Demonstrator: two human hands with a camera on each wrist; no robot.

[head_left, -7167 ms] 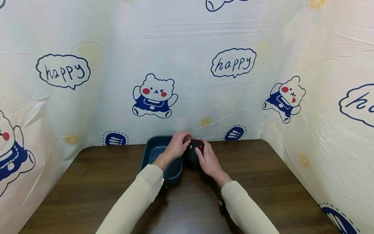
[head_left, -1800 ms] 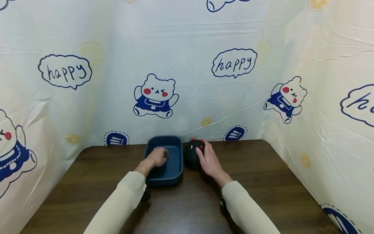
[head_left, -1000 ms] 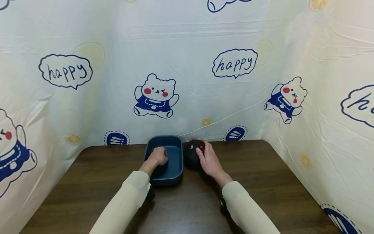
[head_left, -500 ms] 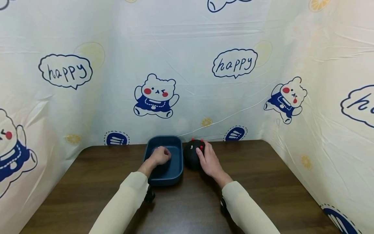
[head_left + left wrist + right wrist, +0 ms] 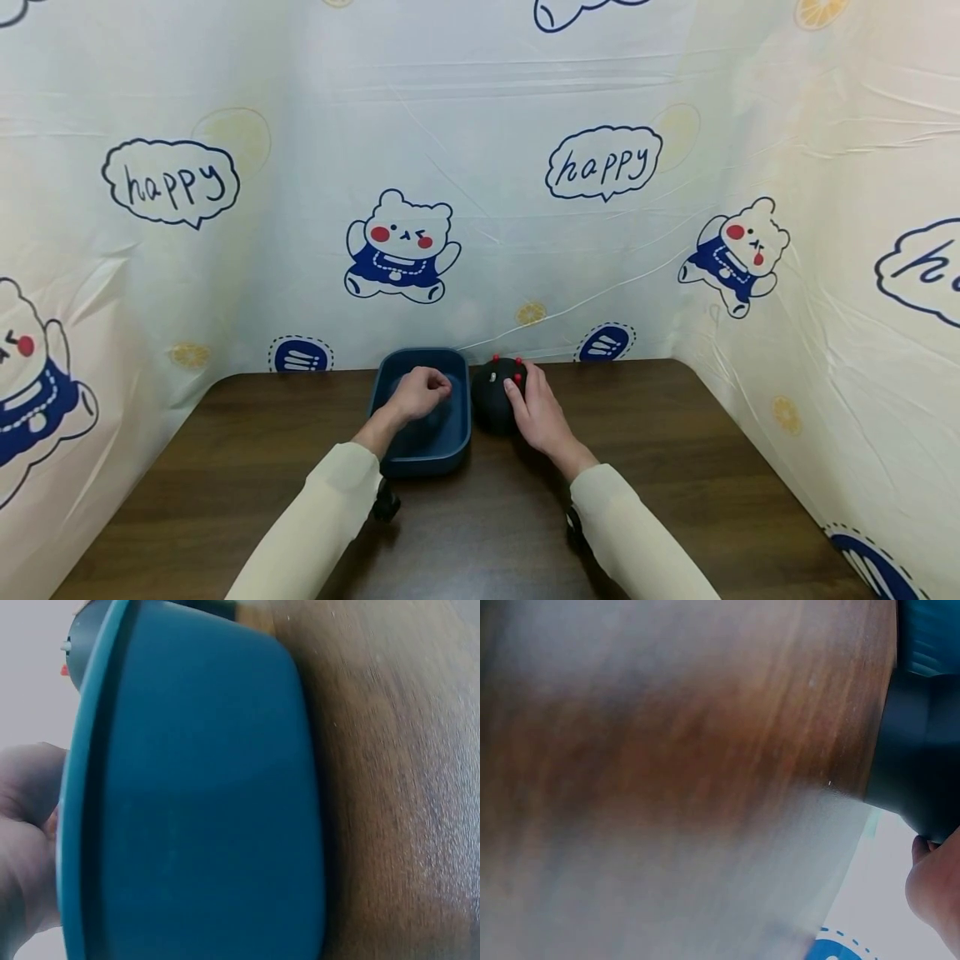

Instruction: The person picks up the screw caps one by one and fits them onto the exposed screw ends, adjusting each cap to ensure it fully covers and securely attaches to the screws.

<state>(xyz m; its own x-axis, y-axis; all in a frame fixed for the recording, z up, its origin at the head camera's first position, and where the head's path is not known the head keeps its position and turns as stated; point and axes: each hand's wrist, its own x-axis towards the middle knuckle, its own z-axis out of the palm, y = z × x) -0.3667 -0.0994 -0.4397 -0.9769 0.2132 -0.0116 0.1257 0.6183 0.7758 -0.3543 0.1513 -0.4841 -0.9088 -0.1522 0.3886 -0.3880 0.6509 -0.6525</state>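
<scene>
My left hand (image 5: 420,393) is over the dark blue tray (image 5: 423,467), thumb and fingertips drawn together. Whether something small sits between the fingertips is hidden. In the left wrist view the tray's side wall (image 5: 202,787) fills the middle, and part of the left hand (image 5: 30,840) shows past its rim. Right beside the tray stands a black rounded object (image 5: 491,408) with a few red knobs and one small pale piece near its top. My right hand (image 5: 542,410) holds it from the right side, thumb across its front. The right wrist view shows its dark lower part (image 5: 919,750).
Both things stand at the back of a brown wooden table (image 5: 480,533), close to a printed curtain (image 5: 487,167) that wraps round the back and sides. A dark wrist device (image 5: 386,502) hangs under the left sleeve.
Earlier my left hand was at the black object's top, then moved left and down into the tray. Over the last second it has risen and shifted slightly right. The right hand keeps its place.
</scene>
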